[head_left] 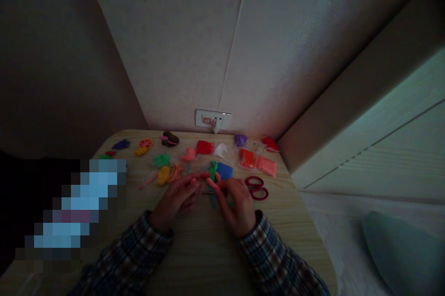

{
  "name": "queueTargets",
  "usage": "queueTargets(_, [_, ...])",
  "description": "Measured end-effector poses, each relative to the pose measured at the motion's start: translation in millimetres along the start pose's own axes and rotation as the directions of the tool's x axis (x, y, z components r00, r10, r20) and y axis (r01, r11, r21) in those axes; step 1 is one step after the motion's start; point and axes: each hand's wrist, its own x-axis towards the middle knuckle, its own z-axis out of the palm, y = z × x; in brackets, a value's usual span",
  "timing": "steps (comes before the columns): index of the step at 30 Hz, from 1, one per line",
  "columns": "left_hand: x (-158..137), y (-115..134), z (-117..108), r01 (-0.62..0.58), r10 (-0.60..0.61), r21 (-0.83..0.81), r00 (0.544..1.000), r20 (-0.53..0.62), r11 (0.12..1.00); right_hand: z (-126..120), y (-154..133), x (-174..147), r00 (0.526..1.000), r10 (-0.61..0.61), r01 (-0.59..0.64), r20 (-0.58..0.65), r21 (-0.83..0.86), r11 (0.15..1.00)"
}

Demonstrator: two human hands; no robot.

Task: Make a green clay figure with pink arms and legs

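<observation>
Figurine [213,169], green and clay-like, located just below the centre of the frame, at the fingertips of both hands; left hand [178,198] reaches in from the lower left with the index finger extended toward it; right hand [239,205] comes from the lower right, fingers curled close by; whether either hand pinches it, or merely touches it, cannot be told in this dim light; the joint approach presumably suits fine fingertip work on so small a piece. Scissors [257,187] lie at the right hand, red handles outward, probably for easy pick-up; blue packet [225,172] lies directly behind the figurine; red packet [204,147] and orange packet [247,158] sit farther back, seemingly set there as stock within reach; brown piece [170,138] and purple piece [121,144] are at the upper left of the table [194,254], perhaps parked away from the work. Edges: wall [177,55] closes off the back; the right edge slopes down beyond the scissors; room for moving is widest at lower centre, between the forearms.
</observation>
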Motion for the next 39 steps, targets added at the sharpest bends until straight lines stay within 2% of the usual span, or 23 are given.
queueTargets(3, [0, 4, 0, 0.040, -0.042, -0.181, 0.999, -0.003, 0.983, -4, 3, 1, 1.000, 0.017, -0.017, 0.013, -0.016, 1.000])
queueTargets(7, [1, 7, -3, -0.049, 0.043, -0.245, 0.999, -0.029, 0.968, -7, 12, 2, 0.995, 0.016, -0.012, 0.099, -0.043, 0.999])
queueTargets(10, [2, 10, -4, -0.134, 0.126, -0.171, 0.990, -0.057, 0.976, -7, 19, 1, 0.975, -0.018, 0.030, 0.219, -0.049, 0.998])
queueTargets(15, [0, 13, -5, -0.229, 0.228, 0.006, 0.966, -0.121, 0.973, -1, 21, -2, 0.904, -0.082, 0.136, 0.420, -0.102, 0.985])
queueTargets(20, [0, 13, -5, -0.275, 0.299, 0.162, 0.942, -0.152, 0.948, 1, 17, -3, 0.869, -0.045, 0.111, 0.492, -0.105, 0.988])
queueTargets(24, [-1, 15, -4, -0.264, 0.308, 0.233, 0.935, -0.174, 0.936, 2, 16, -3, 0.855, -0.044, 0.104, 0.517, -0.087, 0.991])
queueTargets(27, [0, 15, -5, -0.242, 0.288, 0.277, 0.948, -0.138, 0.930, 0, 13, -2, 0.879, -0.068, 0.116, 0.473, -0.074, 0.990])
queueTargets(32, [0, 10, -4, -0.250, 0.268, 0.335, 0.963, -0.009, 0.909, -7, 8, 0, 0.964, -0.096, 0.097, 0.246, 0.010, 0.995])
queueTargets(37, [-2, 6, 2, -0.268, 0.244, 0.431, 0.963, 0.111, 0.861, -8, 4, 1, 0.981, -0.156, 0.148, 0.112, 0.077, 0.986])
queueTargets(39, [-3, 4, 3, -0.250, 0.210, 0.427, 0.968, 0.139, 0.869, -7, 3, 1, 0.984, -0.163, 0.159, 0.070, 0.068, 0.985])
